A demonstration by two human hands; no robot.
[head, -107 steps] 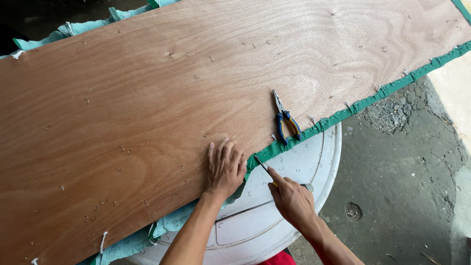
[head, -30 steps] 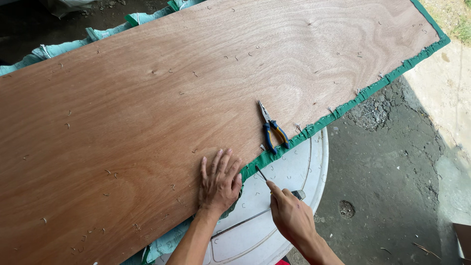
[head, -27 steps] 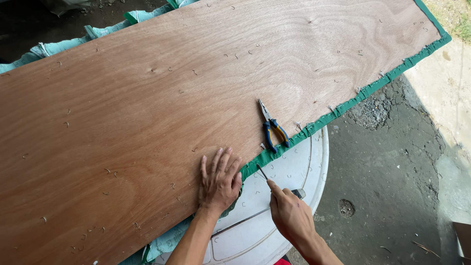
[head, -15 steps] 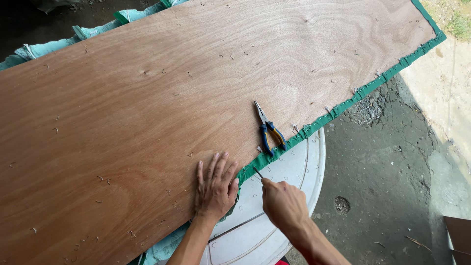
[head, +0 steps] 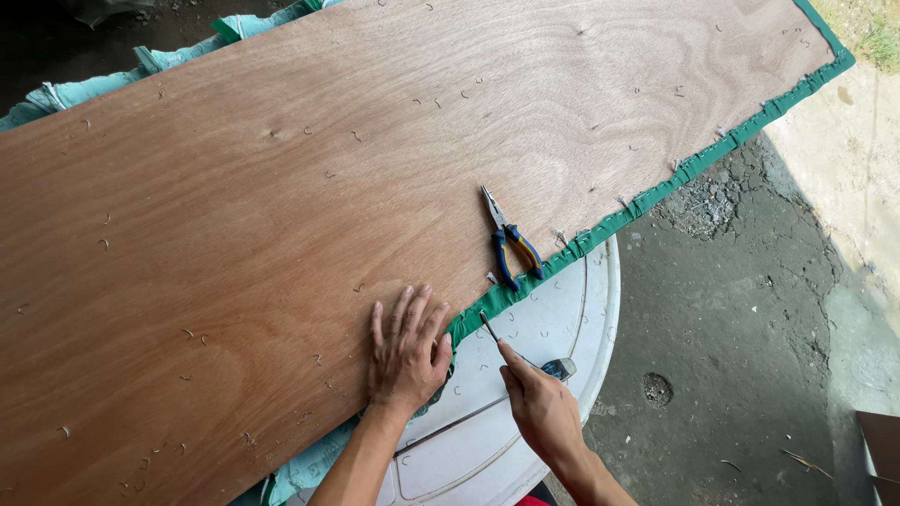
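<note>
A large brown plywood board [head: 281, 206] lies slanted across the view, with green fabric [head: 647, 201] stapled along its near edge. My left hand [head: 405, 349] rests flat on the board's near edge, fingers spread. My right hand [head: 539, 408] grips a thin screwdriver-like tool [head: 511, 345] whose tip points at the green fabric edge just right of my left hand. Blue-and-yellow needle-nose pliers [head: 511, 245] lie on the board a little beyond my right hand.
The board rests on a white round plastic table [head: 562, 328]. Several pulled staples lie scattered on the board. Teal fabric [head: 84, 84] sticks out past the far edge. Cracked dark concrete floor [head: 750, 337] lies to the right.
My right hand has shifted slightly along the fabric edge, with the tool's tip now at the green edge beside my left hand. My left hand stays pressed on the board.
</note>
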